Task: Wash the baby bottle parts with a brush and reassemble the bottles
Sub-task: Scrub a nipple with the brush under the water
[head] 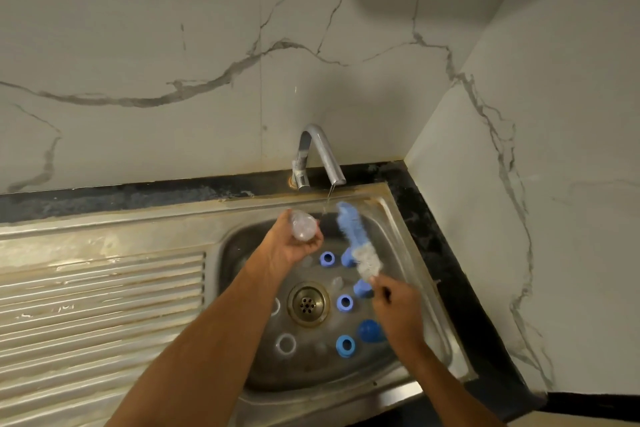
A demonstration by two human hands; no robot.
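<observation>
**Clear part in your left hand, brush in your right, over the running tap**

Just above the centre of the frame, your left hand (pixel 292 246) curls its fingers round a small clear bottle part (pixel 303 226), held up over the back of the sink basin (pixel 408 243); motion blur keeps you from telling whether it is a teat or a small bottle. To its right, your right hand (pixel 398 314) grips the handle end of a bottle brush (pixel 353 236), fingers closed round it. The brush slants up and to the left, its blue bristle tip near the thin stream of water (pixel 329 199) falling from the chrome tap (pixel 320 156), its paler grey-white bristles lower down, just above your fingers. Brush and clear part are near each other but apart.

Below your hands, the rest of the parts lie scattered on the basin floor around the round drain (pixel 308 303). Blue screw rings sit right of the drain: one high (pixel 327 258), one level with the drain (pixel 345 302), one lower (pixel 345 345). A blue dome cap (pixel 369 330) lies beside your right wrist. A clear ring (pixel 286 344) rests lower left of the drain.

The ribbed steel draining board (pixel 104 305) fills the left of the frame. A dark stone counter edge (pixel 138 198) runs behind the sink, and white veined marble wall (pixel 173 45) rises above it.
</observation>
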